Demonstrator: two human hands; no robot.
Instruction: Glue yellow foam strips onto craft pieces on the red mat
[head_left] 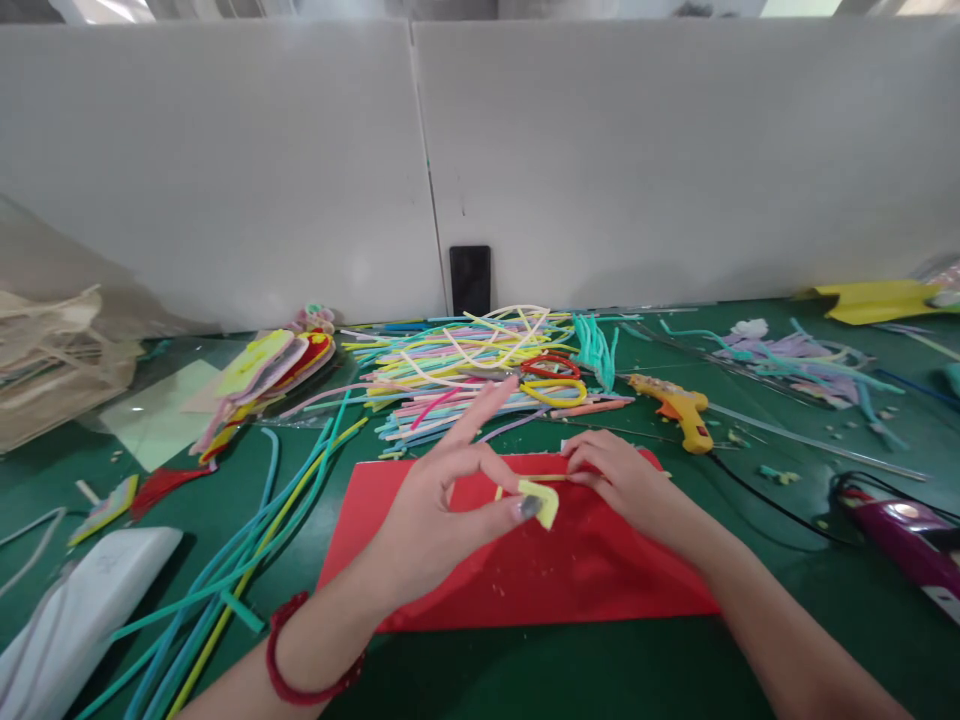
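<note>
Over a red sheet on the green table, my left hand pinches a small curved pale yellow fuzzy piece between thumb and index finger. The other fingers of that hand are raised. My right hand has its fingers closed on a thin yellow pipe cleaner, which stretches leftward to the yellow piece; whether the two are joined I cannot tell. Right-hand fingertips are partly hidden. Tiny crumbs of fluff lie on the red sheet.
Behind the sheet lies a heap of pastel pipe cleaners. A yellow glue gun with a black cord lies to the right, near a purple tool. More pipe cleaners and a white device are left. A black phone leans on the partition.
</note>
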